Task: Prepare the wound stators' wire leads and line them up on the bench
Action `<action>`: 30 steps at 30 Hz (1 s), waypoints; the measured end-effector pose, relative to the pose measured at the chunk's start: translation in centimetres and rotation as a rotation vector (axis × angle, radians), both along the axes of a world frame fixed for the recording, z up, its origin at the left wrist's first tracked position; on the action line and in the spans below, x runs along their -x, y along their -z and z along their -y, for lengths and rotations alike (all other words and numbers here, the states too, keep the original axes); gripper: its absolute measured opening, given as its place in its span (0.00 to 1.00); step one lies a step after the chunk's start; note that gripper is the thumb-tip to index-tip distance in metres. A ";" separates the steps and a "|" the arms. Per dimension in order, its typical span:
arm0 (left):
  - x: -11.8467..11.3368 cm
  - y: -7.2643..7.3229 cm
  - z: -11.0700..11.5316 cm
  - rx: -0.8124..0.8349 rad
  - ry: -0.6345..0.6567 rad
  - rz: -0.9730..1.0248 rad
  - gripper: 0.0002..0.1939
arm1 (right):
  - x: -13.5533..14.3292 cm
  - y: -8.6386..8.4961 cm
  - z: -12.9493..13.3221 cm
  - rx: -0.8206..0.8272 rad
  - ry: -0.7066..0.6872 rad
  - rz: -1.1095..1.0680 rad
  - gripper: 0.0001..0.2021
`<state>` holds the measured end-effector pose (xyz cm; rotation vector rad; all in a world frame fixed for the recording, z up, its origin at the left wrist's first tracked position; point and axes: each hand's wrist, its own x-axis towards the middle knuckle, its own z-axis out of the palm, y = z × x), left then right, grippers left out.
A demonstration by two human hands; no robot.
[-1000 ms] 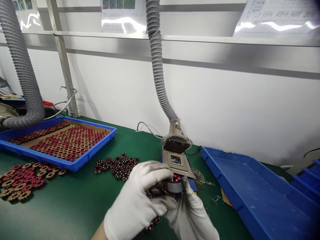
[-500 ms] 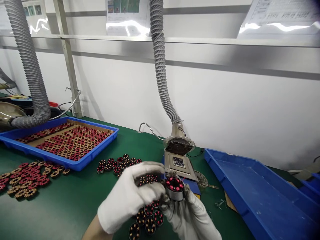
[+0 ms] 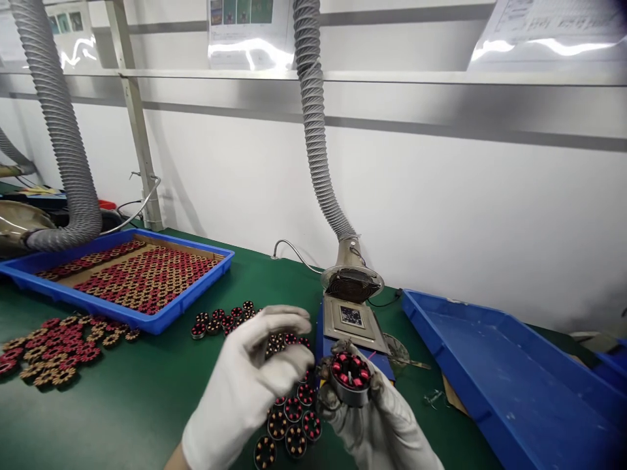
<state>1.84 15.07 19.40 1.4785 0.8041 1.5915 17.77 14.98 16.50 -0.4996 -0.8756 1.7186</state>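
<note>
My right hand [image 3: 385, 427], in a white glove with blackened fingertips, grips a motor stator [image 3: 351, 390] with red windings inside a grey metal ring. The stator is tilted toward me, and a small pale pin shows in its centre. To its left, my white-gloved left hand [image 3: 249, 378] is raised with thumb and fingers curved apart and nothing between them. Below and behind that hand lies a group of similar ringed stators [image 3: 294, 424] with red or tan windings. The left hand hides part of this group.
At left stands a blue tray [image 3: 161, 321] of wound cores; loose cores [image 3: 53, 352] lie before it. A flat metal-topped device [image 3: 355, 326] sits under an extraction hood [image 3: 351, 277] with a grey hose [image 3: 316, 130]. Another blue tray [image 3: 509, 378] is at right.
My left hand has drawn back a little to the left, away from the stator. My right hand has shifted slightly right and down with the stator, which now shows a pin in its centre.
</note>
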 end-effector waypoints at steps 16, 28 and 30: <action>-2.3 0.3 -0.5 0.266 0.365 0.180 0.15 | 2.2 2.0 -0.4 -1.081 1.077 0.720 0.25; -2.4 0.4 -1.2 0.352 0.202 0.393 0.16 | 2.7 1.7 -0.7 -0.954 1.249 0.597 0.24; -2.9 0.5 -0.9 0.312 0.122 0.422 0.12 | 2.6 1.9 -0.8 -0.999 1.255 0.632 0.25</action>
